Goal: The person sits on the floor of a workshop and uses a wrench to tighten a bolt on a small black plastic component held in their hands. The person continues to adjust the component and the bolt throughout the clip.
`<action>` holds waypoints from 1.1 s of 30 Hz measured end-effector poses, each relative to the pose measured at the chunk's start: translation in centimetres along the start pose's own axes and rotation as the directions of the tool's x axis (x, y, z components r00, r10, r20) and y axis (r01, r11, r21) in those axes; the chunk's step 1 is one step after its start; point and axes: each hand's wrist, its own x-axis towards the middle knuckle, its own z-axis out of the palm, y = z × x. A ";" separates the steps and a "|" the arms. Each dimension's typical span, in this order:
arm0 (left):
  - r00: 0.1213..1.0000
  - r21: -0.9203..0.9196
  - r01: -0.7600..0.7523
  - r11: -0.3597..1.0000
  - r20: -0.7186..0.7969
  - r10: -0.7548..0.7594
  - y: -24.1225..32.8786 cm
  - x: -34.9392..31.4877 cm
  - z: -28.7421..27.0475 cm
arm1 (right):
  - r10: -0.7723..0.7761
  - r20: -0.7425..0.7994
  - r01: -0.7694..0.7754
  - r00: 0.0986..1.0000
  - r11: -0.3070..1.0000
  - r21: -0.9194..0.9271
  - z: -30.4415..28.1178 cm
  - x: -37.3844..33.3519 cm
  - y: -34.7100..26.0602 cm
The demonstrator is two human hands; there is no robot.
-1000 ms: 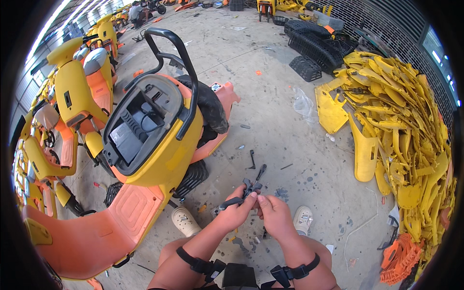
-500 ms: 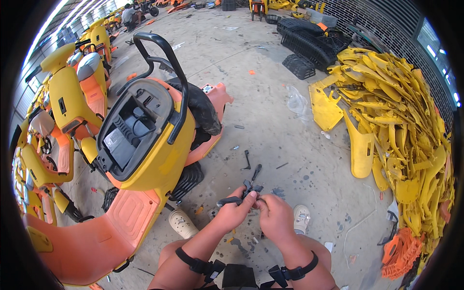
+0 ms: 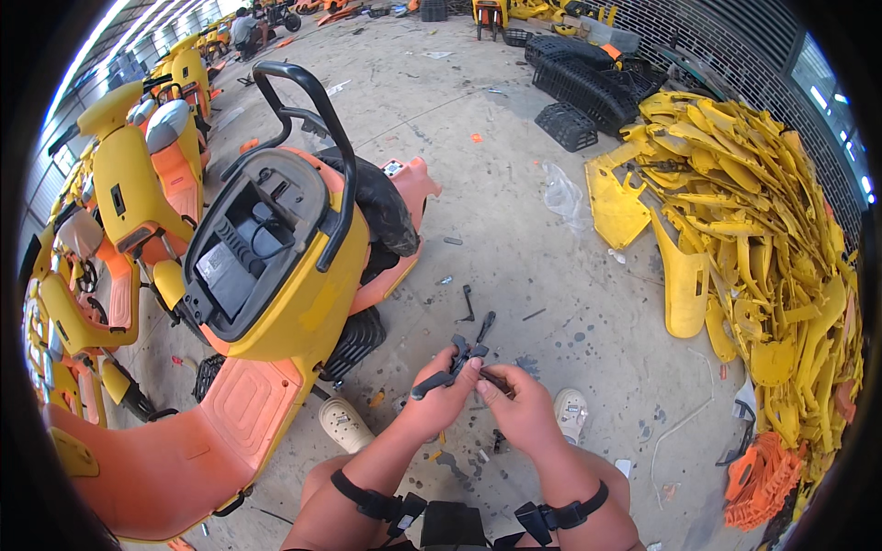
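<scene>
My left hand (image 3: 445, 390) is closed around a dark part with a black lever-like arm (image 3: 430, 385) sticking out to the left and a forked end (image 3: 468, 349) above the fingers. Close beside it, my right hand (image 3: 516, 404) pinches a small dark piece against that part; the fingers hide most of it. Just beyond the hands shows a black handle-shaped thing (image 3: 486, 323); I cannot tell whether it touches the held part. Further out, a thin black bent piece (image 3: 469, 303) lies on the concrete floor.
A yellow and orange scooter body (image 3: 317, 308) with a black rail stands at left, with more scooters (image 3: 124, 193) behind. Yellow panels (image 3: 735, 211) are heaped at right, near orange pieces (image 3: 765, 482). Black baskets (image 3: 588, 87) lie far off. A person (image 3: 245, 32) crouches in the distance.
My right hand has shifted slightly left and turned, so more of the small dark piece shows between its fingers. The left hand has tilted a little with the dark part still in it.
</scene>
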 end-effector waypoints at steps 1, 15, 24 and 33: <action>1.000 -0.008 0.003 1.000 -0.001 -0.003 -0.2 0.1 -0.1 | 0.046 0.026 -0.049 0.999 0.993 0.106 0.1 0.1 0.0; 1.000 -0.093 0.009 0.996 0.027 -0.007 0.2 -0.2 0.8 | 0.204 -0.016 -0.202 0.979 0.976 0.078 -0.3 0.6 0.9; 0.996 -0.261 0.010 0.965 0.093 0.015 -0.8 0.0 0.6 | -0.327 -0.145 0.256 0.934 0.894 -0.368 0.7 0.1 0.7; 0.990 -0.443 0.127 0.887 0.112 -0.086 0.3 -0.1 0.4 | -0.453 -0.181 0.343 0.873 0.834 -0.433 1.6 0.0 0.7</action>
